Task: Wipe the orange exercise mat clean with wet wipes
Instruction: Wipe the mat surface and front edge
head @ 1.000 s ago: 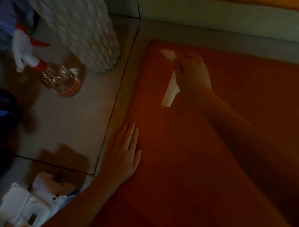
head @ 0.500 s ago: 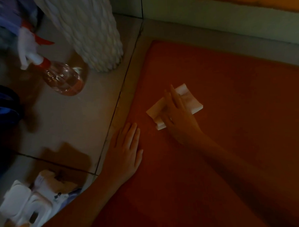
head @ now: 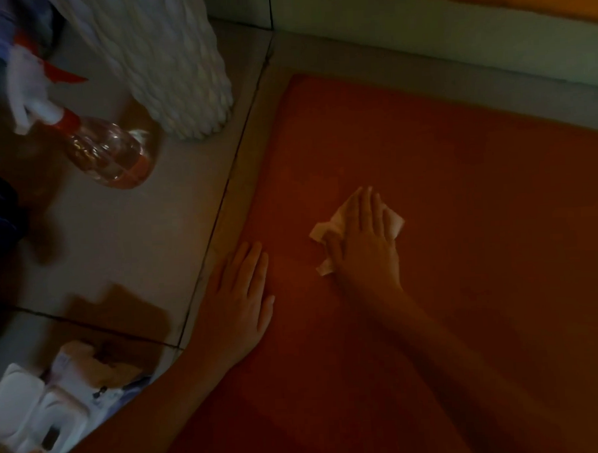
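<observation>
- The right hand (head: 365, 247) is lying palm-down on a white wet wipe (head: 393, 222), fingers stretched out nearly flat and close together; it is pressing the wipe down, not pinching it. The flat press is likely spreading force over a wide patch.
- The wipe is sitting on the orange exercise mat (head: 461, 202), in its left part, near but clear of the left edge. Corners of the wipe are sticking out past the fingertips and beside the thumb; the rest is lying under the palm.
- The left hand (head: 242, 297) is resting flat on the mat's left edge, fingers extended and together, holding nothing. It is probably bracing the body and keeping the mat from sliding.
- The mat is lying on a tiled floor (head: 137, 233), its far corner near the wall.
- A spray bottle (head: 109, 152) with clear liquid is lying or leaning off the mat to the left, next to a white textured object (head: 181, 77); neither is touching the mat.
- White packs (head: 35, 416) at lower left are possibly wipe packets; the blur is making this uncertain.
- Lighting is dim: dirt or wet streaks on the mat are not showing. The mat's right and near parts are running out of view, so progress cannot be judged.
</observation>
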Tool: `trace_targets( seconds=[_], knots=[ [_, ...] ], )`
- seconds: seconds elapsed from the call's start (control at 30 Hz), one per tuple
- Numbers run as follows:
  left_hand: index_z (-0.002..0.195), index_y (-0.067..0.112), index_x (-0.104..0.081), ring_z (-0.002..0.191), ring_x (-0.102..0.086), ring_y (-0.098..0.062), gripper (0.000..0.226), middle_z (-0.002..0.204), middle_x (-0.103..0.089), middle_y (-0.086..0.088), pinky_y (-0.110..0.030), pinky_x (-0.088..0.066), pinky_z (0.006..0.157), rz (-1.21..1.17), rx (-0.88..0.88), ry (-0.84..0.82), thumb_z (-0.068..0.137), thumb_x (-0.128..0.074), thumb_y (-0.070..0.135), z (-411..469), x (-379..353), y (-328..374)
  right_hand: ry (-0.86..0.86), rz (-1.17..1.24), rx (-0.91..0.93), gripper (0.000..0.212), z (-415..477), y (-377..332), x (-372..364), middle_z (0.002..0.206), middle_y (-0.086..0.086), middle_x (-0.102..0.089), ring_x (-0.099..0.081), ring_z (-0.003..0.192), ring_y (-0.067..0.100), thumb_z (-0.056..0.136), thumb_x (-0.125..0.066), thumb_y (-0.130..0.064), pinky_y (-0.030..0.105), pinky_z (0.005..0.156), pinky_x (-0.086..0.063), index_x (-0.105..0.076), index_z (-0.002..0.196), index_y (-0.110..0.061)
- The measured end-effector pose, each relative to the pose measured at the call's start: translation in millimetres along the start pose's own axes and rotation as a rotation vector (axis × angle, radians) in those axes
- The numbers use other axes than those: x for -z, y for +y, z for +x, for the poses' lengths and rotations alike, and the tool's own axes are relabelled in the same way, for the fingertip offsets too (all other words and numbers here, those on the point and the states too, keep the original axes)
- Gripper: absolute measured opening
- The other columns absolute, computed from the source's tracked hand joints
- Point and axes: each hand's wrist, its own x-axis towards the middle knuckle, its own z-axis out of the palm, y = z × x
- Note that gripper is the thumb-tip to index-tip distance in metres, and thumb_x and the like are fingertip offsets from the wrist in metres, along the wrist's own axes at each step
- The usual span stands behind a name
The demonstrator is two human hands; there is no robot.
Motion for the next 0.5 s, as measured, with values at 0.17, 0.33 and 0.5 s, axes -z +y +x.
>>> trace_targets(
  seconds=[0.17,0.33,0.5],
  knots=[
    [0.139,-0.002,-0.046,0.137,-0.037,-0.032,0.058,0.149,-0.039,-0.017,-0.047,-0.029,0.110,-0.005,-0.007,0.013,0.096,-0.031,0.035,0,-1,0,-0.029,-0.229,0.549,0.062,-40,19,-16,0.151,0.018,-0.033,-0.020,0.143,0.030,0.093,-0.038,-0.043,0.051,0.113,-0.012,-0.041,0.141,-0.004],
    [0.141,-0.002,-0.043,0.139,-0.035,-0.031,0.059,0.150,-0.038,-0.016,-0.048,-0.029,0.110,-0.007,-0.001,0.019,0.096,-0.031,0.035,0,1,1,0.088,-0.327,0.255,0.066,5,36,16,0.155,0.015,0.004,0.008,0.141,0.029,0.095,-0.036,-0.057,0.047,0.116,0.004,-0.035,0.145,-0.015],
    [0.138,-0.003,-0.046,0.138,-0.036,-0.031,0.059,0.149,-0.038,-0.018,-0.047,-0.028,0.109,0.004,-0.010,0.016,0.096,-0.031,0.034,1,1,1,-0.037,-0.086,0.221,0.091,-29,-4,-8,0.157,0.022,0.000,0.001,0.145,0.038,0.083,-0.065,-0.043,0.053,0.116,-0.004,-0.019,0.150,-0.004]
  ],
)
